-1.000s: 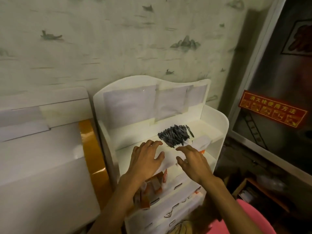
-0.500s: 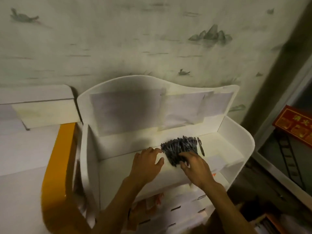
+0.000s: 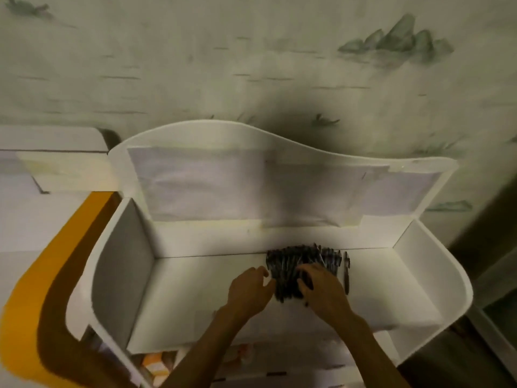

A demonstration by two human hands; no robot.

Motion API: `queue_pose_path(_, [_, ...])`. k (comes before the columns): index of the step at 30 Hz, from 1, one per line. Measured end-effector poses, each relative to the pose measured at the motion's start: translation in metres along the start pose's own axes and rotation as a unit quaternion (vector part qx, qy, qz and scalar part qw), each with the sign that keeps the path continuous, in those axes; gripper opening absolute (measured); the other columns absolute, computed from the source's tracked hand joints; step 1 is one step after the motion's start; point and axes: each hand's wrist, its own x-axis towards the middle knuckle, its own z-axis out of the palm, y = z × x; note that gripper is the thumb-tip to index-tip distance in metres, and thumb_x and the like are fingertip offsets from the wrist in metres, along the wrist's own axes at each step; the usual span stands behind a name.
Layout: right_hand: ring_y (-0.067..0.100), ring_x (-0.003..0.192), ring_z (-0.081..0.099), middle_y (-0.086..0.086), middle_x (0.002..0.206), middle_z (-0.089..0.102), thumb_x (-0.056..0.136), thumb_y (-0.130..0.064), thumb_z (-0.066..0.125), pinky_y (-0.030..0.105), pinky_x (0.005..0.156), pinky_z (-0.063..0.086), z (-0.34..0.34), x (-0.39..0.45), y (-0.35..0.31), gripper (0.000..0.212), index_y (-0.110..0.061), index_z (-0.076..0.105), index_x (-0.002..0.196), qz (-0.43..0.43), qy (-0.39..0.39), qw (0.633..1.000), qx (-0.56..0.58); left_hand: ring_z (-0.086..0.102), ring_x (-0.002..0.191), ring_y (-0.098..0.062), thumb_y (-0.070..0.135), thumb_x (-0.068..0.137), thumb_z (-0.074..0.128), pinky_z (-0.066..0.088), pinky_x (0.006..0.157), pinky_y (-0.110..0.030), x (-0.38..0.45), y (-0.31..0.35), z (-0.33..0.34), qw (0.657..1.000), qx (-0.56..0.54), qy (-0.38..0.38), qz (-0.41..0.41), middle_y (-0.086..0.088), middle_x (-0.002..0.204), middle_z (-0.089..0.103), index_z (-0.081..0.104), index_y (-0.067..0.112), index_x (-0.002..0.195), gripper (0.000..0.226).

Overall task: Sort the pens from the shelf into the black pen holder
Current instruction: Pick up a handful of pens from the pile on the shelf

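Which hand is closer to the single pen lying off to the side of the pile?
Right. The right hand rests on the pen pile just left of the single pen; the left hand sits beyond the pile's far left edge.

Dim, yellowish light falls from above and in front, brightest on the shelf (image 3: 195,292) floor. A soft dark shadow sits on the wall (image 3: 251,65) behind it. Everything is slightly soft with motion blur; the wide lens bows straight edges outward.

I see both hands on the white shelf (image 3: 195,289) — my left hand (image 3: 249,292) beside the heap of dark pens (image 3: 296,264), my right hand (image 3: 324,292) resting on it, one pen (image 3: 346,273) lying just apart.
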Motion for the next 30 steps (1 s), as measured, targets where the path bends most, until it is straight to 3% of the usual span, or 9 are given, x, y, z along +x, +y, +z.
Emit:
queue_pose_path(8, [0.016,0.112,0.056,-0.001,0.126,0.058,0.100,-0.030,0.052,0.025,0.095,0.042,-0.009,0.032,0.034,0.034,-0.020,0.057,0.132,-0.041,-0.005,0.999,0.011,0.061,0.103,-0.025,0.066,0.095,0.042,0.046,0.078,-0.029,0.039,0.023,0.018,0.992,-0.041,-0.009,-0.119,-0.008,0.118,0.063,0.061,0.011,0.120,0.063])
queue_pose_path(11, [0.017,0.111,0.056,0.000,0.124,0.059,0.100,-0.028,0.052,0.026,0.096,0.044,-0.013,0.038,0.044,0.031,-0.019,0.059,0.128,-0.054,-0.005,0.998,0.016,0.060,0.087,-0.021,0.064,0.095,0.042,0.051,0.075,-0.029,0.048,0.028,0.023,0.991,-0.016,-0.006,-0.134,-0.007,0.106,0.066,0.060,0.013,0.096,0.054])
queue_pose_path(16, [0.018,0.112,0.058,0.000,0.125,0.061,0.098,-0.024,0.055,0.026,0.096,0.044,-0.021,0.041,0.064,0.029,-0.018,0.062,0.126,-0.056,0.013,0.998,0.022,0.049,0.074,-0.014,0.068,0.089,0.047,0.034,0.058,-0.025,0.054,0.035,0.029,0.990,-0.001,0.019,-0.140,0.006,0.081,0.049,0.047,0.021,0.077,0.049])
queue_pose_path(18, [0.017,0.108,0.059,0.000,0.123,0.062,0.098,-0.024,0.056,0.024,0.092,0.045,-0.022,0.040,0.071,0.029,-0.019,0.063,0.126,-0.057,0.012,0.998,0.023,0.051,0.072,-0.013,0.061,0.090,0.049,0.040,0.060,-0.025,0.056,0.035,0.033,0.989,-0.014,0.022,-0.143,0.004,0.082,0.054,0.046,0.023,0.070,0.042])
queue_pose_path(20, [0.016,0.106,0.059,-0.001,0.121,0.062,0.098,-0.024,0.056,0.022,0.089,0.043,-0.024,0.040,0.077,0.028,-0.020,0.063,0.125,-0.055,0.010,0.998,0.024,0.055,0.078,-0.015,0.051,0.094,0.047,0.049,0.071,-0.027,0.057,0.033,0.035,0.989,-0.013,0.029,-0.145,0.000,0.092,0.062,0.054,0.020,0.079,0.035])
queue_pose_path(24, [0.016,0.107,0.058,-0.002,0.120,0.062,0.098,-0.024,0.055,0.022,0.088,0.042,-0.024,0.043,0.086,0.027,-0.020,0.063,0.124,-0.055,0.008,0.998,0.031,0.061,0.099,-0.024,0.051,0.100,0.040,0.052,0.086,-0.034,0.058,0.024,0.038,0.985,-0.006,0.050,-0.163,-0.007,0.112,0.064,0.060,0.013,0.107,0.043])
queue_pose_path(30, [0.015,0.104,0.059,-0.001,0.118,0.062,0.098,-0.023,0.057,0.024,0.088,0.046,-0.021,0.043,0.084,0.027,-0.019,0.064,0.123,-0.069,0.011,0.997,0.046,0.058,0.112,-0.027,0.068,0.089,0.049,0.045,0.085,-0.033,0.057,0.026,0.041,0.982,-0.022,0.043,-0.181,-0.010,0.125,0.057,0.051,0.010,0.128,0.070])
